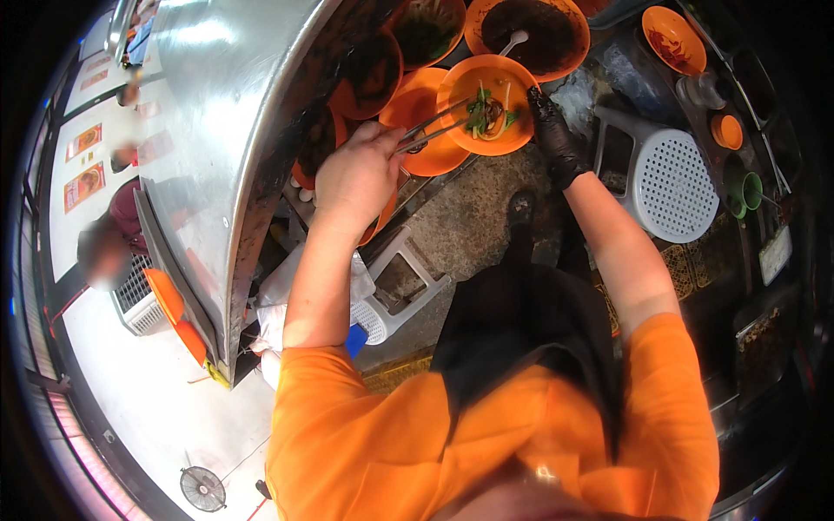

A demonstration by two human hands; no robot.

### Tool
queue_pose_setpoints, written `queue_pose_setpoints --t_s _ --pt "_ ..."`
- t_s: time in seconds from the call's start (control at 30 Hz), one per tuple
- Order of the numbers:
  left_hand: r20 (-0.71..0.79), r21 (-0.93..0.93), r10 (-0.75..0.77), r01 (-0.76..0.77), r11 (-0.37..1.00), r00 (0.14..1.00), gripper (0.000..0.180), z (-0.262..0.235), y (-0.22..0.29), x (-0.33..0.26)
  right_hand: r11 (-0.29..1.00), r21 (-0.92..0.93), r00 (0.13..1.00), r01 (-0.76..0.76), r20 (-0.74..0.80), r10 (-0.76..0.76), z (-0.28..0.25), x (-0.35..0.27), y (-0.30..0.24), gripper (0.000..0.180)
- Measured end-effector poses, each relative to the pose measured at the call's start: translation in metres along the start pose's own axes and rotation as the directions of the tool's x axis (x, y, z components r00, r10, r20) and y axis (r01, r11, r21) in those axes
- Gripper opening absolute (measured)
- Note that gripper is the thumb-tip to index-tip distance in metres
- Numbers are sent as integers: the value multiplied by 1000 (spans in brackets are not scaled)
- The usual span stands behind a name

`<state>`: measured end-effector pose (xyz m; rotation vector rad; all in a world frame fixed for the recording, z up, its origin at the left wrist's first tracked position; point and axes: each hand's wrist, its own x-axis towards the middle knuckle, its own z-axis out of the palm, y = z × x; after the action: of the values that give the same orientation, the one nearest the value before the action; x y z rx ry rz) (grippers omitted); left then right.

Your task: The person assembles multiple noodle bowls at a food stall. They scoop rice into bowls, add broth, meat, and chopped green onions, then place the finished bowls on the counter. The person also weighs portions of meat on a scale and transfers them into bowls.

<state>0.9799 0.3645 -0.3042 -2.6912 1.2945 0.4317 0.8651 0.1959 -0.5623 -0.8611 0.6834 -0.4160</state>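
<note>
— What is the bare left hand (356,178) doing?

— It is gripping a pair of long metal tongs (434,126), fingers wrapped tight around the handles, and the tips are reaching into the round orange plastic bowl (486,104) holding noodles and greens.

— And the right hand in the black glove (552,130)?

— Its fingers are closing on that bowl's right rim, steadying it above the counter.

— Where is the bowl sitting?

— It is overlapping a second orange bowl (417,108), just below a larger orange bowl of dark sauce with a white spoon (514,41).

— Anything else nearby?

— A white perforated plastic basket (669,182) is standing to the right, near a green cup (745,191).
</note>
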Motion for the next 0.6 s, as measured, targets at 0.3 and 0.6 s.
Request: queue_pose_setpoints --t_s 0.3,0.6 --pt "130 174 -189 166 971 973 28 2 -39 6 999 38 999 -16 -30 17 11 -12 -15 43" --pt "395 387 -346 187 903 851 29 80 -66 65 992 -116 998 -41 -53 35 -25 -10 -3 45"
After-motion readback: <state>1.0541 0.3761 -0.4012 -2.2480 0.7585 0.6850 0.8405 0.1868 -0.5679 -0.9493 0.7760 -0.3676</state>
